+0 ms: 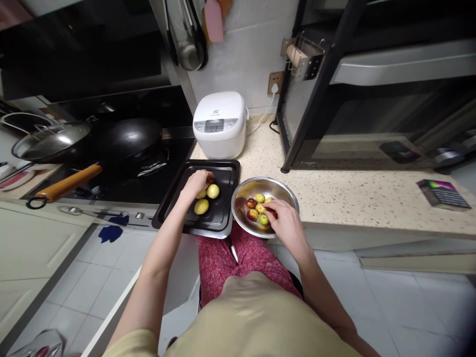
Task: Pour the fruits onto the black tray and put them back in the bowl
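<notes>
My left hand point(198, 184) is over a black baking tray point(219, 225), its fingers closed around a red-brown fruit point(210, 180) that looks like a fresh jujube. Beside and below the fingers, yellow-green jujubes point(201, 207) lie on the tray. To the right stands a metal bowl point(282, 187) with several jujubes point(252, 214), some yellow-green and some with red-brown patches. My right hand point(287, 222) reaches into the bowl from its right side. Its fingers are bent round a dark red jujube point(273, 213), partly hidden by them.
Behind the tray stands a white rice cooker point(220, 126), its cord plugged into the wall. At left, a wok point(130, 139) with a wooden handle point(70, 182) sits on the stove. A microwave point(372, 119) in a black rack and a small box point(442, 194) are at right.
</notes>
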Demonstrator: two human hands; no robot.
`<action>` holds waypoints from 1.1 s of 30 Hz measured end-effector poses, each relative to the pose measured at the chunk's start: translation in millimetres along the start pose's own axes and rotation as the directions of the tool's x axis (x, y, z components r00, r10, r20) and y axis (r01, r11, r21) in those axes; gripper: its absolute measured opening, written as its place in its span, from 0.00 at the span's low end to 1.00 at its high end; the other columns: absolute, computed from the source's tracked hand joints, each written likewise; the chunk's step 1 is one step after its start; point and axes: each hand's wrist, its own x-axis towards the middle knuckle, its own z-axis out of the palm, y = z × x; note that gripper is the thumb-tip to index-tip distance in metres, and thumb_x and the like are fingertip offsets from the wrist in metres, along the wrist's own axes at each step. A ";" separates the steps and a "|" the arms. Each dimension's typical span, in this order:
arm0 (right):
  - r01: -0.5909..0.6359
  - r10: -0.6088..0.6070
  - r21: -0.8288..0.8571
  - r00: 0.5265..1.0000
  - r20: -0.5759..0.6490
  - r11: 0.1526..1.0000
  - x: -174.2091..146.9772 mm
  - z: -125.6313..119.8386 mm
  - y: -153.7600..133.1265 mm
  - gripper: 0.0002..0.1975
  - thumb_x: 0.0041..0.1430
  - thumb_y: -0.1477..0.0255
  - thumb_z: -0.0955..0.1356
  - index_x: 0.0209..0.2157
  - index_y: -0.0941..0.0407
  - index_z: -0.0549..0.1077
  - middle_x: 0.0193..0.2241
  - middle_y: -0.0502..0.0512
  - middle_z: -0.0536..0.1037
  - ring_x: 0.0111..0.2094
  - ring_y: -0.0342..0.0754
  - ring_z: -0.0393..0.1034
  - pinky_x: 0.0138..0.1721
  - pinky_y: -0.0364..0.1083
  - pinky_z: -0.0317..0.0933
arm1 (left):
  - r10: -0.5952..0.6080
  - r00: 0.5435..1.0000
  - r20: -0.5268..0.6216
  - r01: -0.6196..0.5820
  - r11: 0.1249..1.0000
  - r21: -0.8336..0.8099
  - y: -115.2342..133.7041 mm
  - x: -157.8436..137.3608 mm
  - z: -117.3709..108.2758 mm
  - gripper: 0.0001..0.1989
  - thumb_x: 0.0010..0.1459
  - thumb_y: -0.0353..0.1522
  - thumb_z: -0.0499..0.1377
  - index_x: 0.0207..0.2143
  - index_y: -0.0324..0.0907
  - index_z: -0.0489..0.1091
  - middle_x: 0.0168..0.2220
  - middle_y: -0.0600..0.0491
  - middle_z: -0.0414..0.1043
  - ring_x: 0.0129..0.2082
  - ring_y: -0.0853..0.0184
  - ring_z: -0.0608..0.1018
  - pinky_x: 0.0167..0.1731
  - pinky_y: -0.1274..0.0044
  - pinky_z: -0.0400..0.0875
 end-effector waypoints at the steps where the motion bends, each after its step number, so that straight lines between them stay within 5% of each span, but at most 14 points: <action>1: 0.002 -0.002 0.005 1.000 -0.006 1.000 0.0 -0.6 -0.1 0.12 0.63 0.79 0.66 0.41 0.57 0.82 0.43 0.61 0.84 0.46 0.58 0.77 0.52 0.57 0.70 | 0.000 1.000 -0.010 0.000 1.000 -0.001 -0.4 -0.3 0.1 0.18 0.56 0.21 0.61 0.47 0.43 0.80 0.47 0.46 0.81 0.46 0.58 0.82 0.45 0.74 0.75; 9: 0.016 -0.001 0.091 0.987 -0.163 0.996 0.3 -11.2 -0.5 0.11 0.66 0.72 0.65 0.39 0.55 0.81 0.40 0.60 0.84 0.42 0.57 0.79 0.46 0.55 0.72 | 0.007 0.988 -0.156 -0.019 0.997 -0.073 6.8 -19.7 -12.2 0.16 0.57 0.26 0.63 0.48 0.42 0.76 0.47 0.47 0.77 0.46 0.58 0.80 0.48 0.71 0.76; 15: 0.002 0.040 0.166 0.969 -0.246 0.986 1.2 -22.9 -9.7 0.10 0.67 0.71 0.66 0.38 0.55 0.81 0.38 0.57 0.84 0.40 0.53 0.79 0.44 0.51 0.72 | 0.182 0.903 -0.388 -0.327 0.879 -0.348 63.1 -64.6 -17.3 0.15 0.61 0.26 0.62 0.50 0.43 0.74 0.47 0.49 0.75 0.45 0.61 0.80 0.48 0.69 0.79; 23: -0.052 0.068 0.311 0.997 -0.043 0.949 -4.3 -22.1 -24.2 0.13 0.66 0.64 0.69 0.49 0.52 0.80 0.44 0.56 0.85 0.40 0.52 0.80 0.46 0.51 0.75 | 0.277 0.838 -0.470 -0.514 0.689 -0.510 140.6 -110.0 26.0 0.18 0.68 0.29 0.59 0.59 0.47 0.70 0.55 0.47 0.75 0.56 0.59 0.78 0.57 0.65 0.76; 33: -0.102 0.095 0.224 0.995 0.042 0.969 -9.7 -26.7 -14.6 0.15 0.59 0.67 0.72 0.48 0.54 0.78 0.40 0.55 0.84 0.31 0.49 0.78 0.38 0.49 0.74 | 0.216 0.851 -0.479 -0.471 0.718 -0.513 150.6 -129.9 48.3 0.19 0.71 0.30 0.56 0.63 0.48 0.66 0.57 0.47 0.74 0.58 0.60 0.77 0.60 0.65 0.75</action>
